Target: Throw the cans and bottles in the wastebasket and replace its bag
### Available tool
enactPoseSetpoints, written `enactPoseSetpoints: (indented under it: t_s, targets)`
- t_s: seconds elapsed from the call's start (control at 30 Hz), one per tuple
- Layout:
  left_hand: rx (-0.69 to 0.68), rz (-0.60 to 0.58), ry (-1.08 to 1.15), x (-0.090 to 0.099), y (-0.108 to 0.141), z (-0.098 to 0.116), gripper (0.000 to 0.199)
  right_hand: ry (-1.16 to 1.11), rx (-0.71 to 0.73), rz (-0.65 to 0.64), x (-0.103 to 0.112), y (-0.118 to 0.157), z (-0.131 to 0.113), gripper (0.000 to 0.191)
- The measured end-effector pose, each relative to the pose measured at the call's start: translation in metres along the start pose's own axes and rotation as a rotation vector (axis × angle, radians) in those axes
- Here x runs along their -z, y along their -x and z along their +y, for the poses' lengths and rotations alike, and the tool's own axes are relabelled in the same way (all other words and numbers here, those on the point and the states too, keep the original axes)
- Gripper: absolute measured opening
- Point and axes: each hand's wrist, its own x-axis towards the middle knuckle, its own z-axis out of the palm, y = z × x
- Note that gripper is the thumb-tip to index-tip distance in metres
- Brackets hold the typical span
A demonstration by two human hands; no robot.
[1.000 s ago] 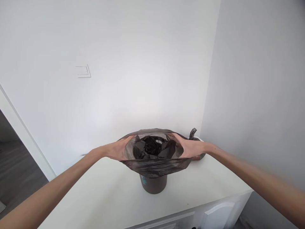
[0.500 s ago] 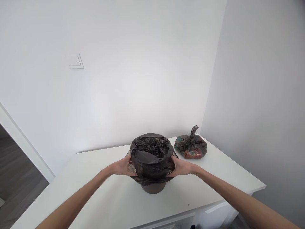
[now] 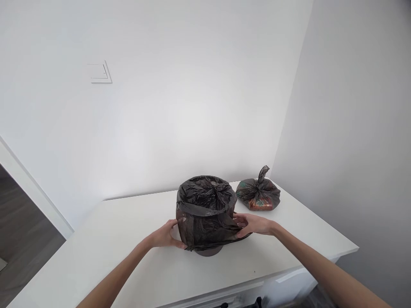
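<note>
A small bin (image 3: 207, 251) stands upright in front of me on the white cabinet top (image 3: 138, 214). Let's say the bin is the middle of a clock, and 12 is the far side, by the white wall (image 3: 180, 94). A thin black trash bag (image 3: 208, 229) goes over the bin's rim and hangs down outside, so only the bin's gray-brown bottom peeks out at 6 o'clock. In the top, the bag is all crinkly and bunches into a twist near 1 o'clock.

My left hand (image 3: 164, 235) is at 8 o'clock. Its thumb and fingers are spread apart and touch the side of the bag, with the thumb low down by the loose edge. My right hand (image 3: 255, 224) is at 4 o'clock. Its fingers are bent against the bag, and a flap of plastic sticks out under them. I can't tell if they pinch it or just touch it.

A knotted black bag (image 3: 258, 194) sits near the bin at 2 o'clock. Something orange-red shows through it, and its twisted end pokes up. A light switch (image 3: 100, 72) is on the wall, between 10 and 11 o'clock.
</note>
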Motion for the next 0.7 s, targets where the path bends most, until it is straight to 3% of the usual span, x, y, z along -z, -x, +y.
enactPoseSetpoints:
  t_s: [0.07, 0.13, 0.23, 0.3, 0.33, 0.37, 0.43, 0.53, 0.7]
  targets:
    - [0.018, 0.072, 0.059, -0.003, 0.017, -0.006, 0.071, 0.07, -0.056, 0.044, 0.007, 0.011, -0.006, 0.093]
    - [0.095, 0.267, 0.154, -0.007, 0.036, -0.016, 0.059, 0.199, -0.041, 0.17, 0.01, 0.025, -0.021, 0.089]
    - [0.235, 0.562, 0.191, -0.014, 0.063, -0.032, 0.054, 0.461, 0.168, 0.513, -0.003, 0.048, -0.065, 0.055]
    - [0.25, 0.601, 0.135, -0.019, 0.073, -0.038, 0.051, 0.556, 0.329, 0.75, -0.023, 0.061, -0.104, 0.037]
    - [0.243, 0.6, 0.116, -0.02, 0.076, -0.039, 0.051, 0.607, 0.379, 0.805, -0.034, 0.066, -0.124, 0.034]
    - [0.233, 0.598, 0.105, -0.022, 0.078, -0.038, 0.051, 0.677, 0.422, 0.805, -0.046, 0.068, -0.142, 0.034]
    - [0.221, 0.599, 0.092, -0.023, 0.078, -0.036, 0.05, 0.846, 0.441, 0.611, -0.066, 0.064, -0.168, 0.038]
    - [0.213, 0.598, 0.081, -0.023, 0.079, -0.036, 0.05, 1.0, 0.387, 0.399, -0.083, 0.046, -0.176, 0.049]
    - [0.214, 0.587, 0.076, -0.023, 0.084, -0.04, 0.049, 0.917, 0.236, 0.596, -0.088, 0.022, -0.144, 0.071]
